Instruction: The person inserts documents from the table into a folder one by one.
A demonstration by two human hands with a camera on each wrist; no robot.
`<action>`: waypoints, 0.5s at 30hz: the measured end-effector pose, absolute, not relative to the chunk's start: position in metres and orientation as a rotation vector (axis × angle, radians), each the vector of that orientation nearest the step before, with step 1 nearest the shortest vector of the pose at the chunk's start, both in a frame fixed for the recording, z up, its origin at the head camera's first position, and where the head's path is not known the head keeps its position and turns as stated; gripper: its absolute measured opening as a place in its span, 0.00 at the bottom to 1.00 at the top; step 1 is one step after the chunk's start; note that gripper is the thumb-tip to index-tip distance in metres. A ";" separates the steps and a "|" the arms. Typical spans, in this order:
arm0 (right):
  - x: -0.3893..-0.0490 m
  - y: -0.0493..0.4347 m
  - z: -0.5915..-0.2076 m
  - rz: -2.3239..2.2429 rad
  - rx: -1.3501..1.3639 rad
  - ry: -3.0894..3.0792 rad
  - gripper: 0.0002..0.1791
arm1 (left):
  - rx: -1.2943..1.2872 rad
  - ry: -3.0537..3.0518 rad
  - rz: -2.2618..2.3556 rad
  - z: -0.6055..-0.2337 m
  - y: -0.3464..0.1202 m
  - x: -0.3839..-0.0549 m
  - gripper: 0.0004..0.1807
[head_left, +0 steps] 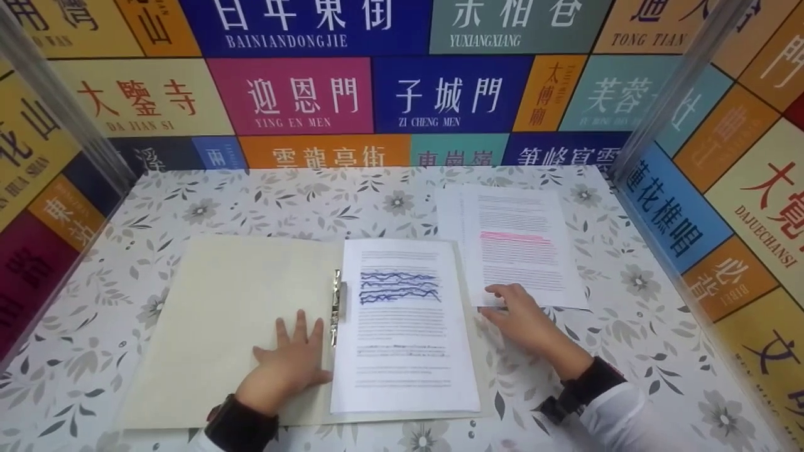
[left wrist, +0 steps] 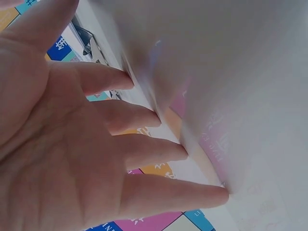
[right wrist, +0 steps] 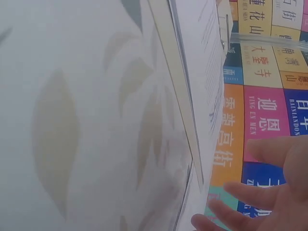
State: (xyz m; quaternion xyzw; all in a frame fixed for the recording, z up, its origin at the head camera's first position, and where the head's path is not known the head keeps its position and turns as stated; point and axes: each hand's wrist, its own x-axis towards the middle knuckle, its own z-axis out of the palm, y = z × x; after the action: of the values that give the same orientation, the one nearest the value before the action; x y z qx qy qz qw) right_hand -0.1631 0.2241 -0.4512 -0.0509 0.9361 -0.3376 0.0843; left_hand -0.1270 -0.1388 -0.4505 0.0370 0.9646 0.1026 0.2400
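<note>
A cream file folder (head_left: 239, 282) lies spread on the table, with a metal clip (head_left: 336, 307) along its spine. On its right side rests a stack of printed paper (head_left: 405, 333), the top sheet marked with blue scribbles. My left hand (head_left: 289, 358) rests with spread fingers on the folder's left cover, beside the clip; the left wrist view shows its fingertips (left wrist: 180, 152) at the cover's surface. Over the lower edge of some loose printed sheets (head_left: 521, 251), one with a pink highlighted band, hovers my right hand (head_left: 524, 320), its fingers loosely bent, holding nothing.
The folder and sheets lie on a flower-patterned tabletop (head_left: 282, 201). Panels with coloured Chinese street-name blocks (head_left: 289, 94) rise behind and at both sides. The loose sheets lie behind and right of the folder, partly overlapped by its right edge.
</note>
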 end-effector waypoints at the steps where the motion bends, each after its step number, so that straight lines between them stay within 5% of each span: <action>1: -0.166 0.228 -0.451 -1.001 -0.139 2.790 0.26 | 0.099 2.640 0.282 -0.450 -0.139 -0.127 0.51; 15: -0.200 0.274 -0.443 -0.885 0.029 2.781 0.31 | 0.108 2.657 0.273 -0.454 -0.139 -0.128 0.51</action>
State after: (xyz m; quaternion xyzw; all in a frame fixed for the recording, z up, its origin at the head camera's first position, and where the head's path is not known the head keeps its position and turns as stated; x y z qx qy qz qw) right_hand -0.1997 0.2737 -0.4426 0.0099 0.9470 -0.3013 0.1112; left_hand -0.1277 -0.1395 -0.4537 0.0392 0.9668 0.0992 0.2322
